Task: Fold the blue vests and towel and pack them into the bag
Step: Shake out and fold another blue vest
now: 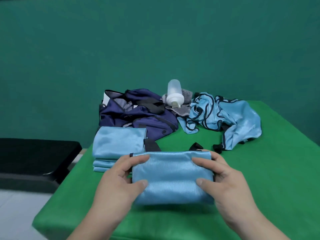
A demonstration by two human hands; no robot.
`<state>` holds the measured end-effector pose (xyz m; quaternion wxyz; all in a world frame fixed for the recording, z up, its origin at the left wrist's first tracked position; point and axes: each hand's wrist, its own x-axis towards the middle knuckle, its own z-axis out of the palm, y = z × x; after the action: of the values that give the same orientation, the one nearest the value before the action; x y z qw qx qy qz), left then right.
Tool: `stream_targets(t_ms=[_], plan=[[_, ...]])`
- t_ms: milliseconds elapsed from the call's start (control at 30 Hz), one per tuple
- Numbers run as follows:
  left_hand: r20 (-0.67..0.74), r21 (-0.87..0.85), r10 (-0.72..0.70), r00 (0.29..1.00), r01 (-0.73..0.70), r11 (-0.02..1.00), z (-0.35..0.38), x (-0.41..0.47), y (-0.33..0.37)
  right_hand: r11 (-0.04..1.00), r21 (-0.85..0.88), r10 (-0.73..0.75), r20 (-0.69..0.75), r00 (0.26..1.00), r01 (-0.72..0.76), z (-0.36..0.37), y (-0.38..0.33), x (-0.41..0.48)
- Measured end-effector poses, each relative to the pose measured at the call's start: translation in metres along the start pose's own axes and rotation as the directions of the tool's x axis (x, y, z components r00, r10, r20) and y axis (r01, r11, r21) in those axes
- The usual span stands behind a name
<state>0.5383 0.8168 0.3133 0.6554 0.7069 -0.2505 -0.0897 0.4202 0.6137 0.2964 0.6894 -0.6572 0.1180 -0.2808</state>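
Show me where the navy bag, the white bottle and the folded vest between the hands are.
navy bag [116, 116]: head view, on its dark blue near-side fabric.
white bottle [174, 98]: head view, on its white cap.
folded vest [171, 175]: head view, on the middle of its top face.

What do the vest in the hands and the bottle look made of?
Vest: thin synthetic fabric, probably polyester, judging by its satin sheen and fine ribbing. Bottle: frosted translucent plastic body with an opaque white cap, matte by the look.
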Motion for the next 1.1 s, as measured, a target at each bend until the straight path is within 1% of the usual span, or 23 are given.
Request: stream_targets(t_ms=[133,267,333,433,467,533,600,700,800,900,967,1100], plan=[[-0.066,0.113,0.014,0.998,-0.007,0.994,-0.052,0.025,0.019,0.994,-0.095,-0.049,0.033,0.998,0.052,0.052,-0.015,0.028],[-0.125,0.188,0.036,0.992,-0.012,0.982,-0.099,0.066,0.036,0.967,-0.203,-0.142,0.066,0.988,0.152,0.1,-0.033,0.061],[-0.147,0.176,0.044,0.988,-0.018,0.984,-0.115,0.084,0.044,0.959,-0.213,-0.173,0.081,0.982,0.187,0.117,-0.039,0.077],[-0.166,0.119,0.015,0.986,0.004,0.993,-0.131,0.106,0.045,0.949,-0.237,-0.196,0.078,0.977,0.209,0.136,-0.041,0.099],[-0.169,0.109,0.005,0.986,0.013,0.994,-0.134,0.114,0.042,0.945,-0.255,-0.193,0.075,0.978,0.206,0.141,-0.04,0.106],[-0.176,0.144,-0.011,0.984,0.037,0.989,-0.14,0.129,0.033,0.929,-0.308,-0.192,0.073,0.979,0.205,0.149,-0.033,0.118],[-0.184,0.215,-0.047,0.982,0.087,0.973,-0.145,0.144,0.02,0.897,-0.395,-0.179,0.085,0.98,0.198,0.155,-0.021,0.127],[-0.154,0.311,-0.14,0.978,0.183,0.933,-0.143,0.159,-0.001,0.842,-0.518,-0.115,0.101,0.988,0.151,0.158,0.003,0.137],[-0.131,0.407,-0.178,0.975,0.216,0.887,-0.14,0.164,-0.017,0.8,-0.587,-0.07,0.109,0.992,0.121,0.16,0.021,0.141],[-0.11,0.456,-0.191,0.975,0.221,0.862,-0.142,0.165,-0.028,0.754,-0.644,-0.055,0.135,0.989,0.13,0.162,0.033,0.139],[-0.084,0.458,-0.192,0.978,0.209,0.864,-0.142,0.166,-0.035,0.717,-0.683,-0.058,0.136,0.989,0.136,0.16,0.039,0.139],[-0.029,0.541,-0.097,0.995,0.097,0.835,-0.14,0.17,-0.043,0.729,-0.676,-0.035,0.125,0.991,0.111,0.159,0.042,0.145]])
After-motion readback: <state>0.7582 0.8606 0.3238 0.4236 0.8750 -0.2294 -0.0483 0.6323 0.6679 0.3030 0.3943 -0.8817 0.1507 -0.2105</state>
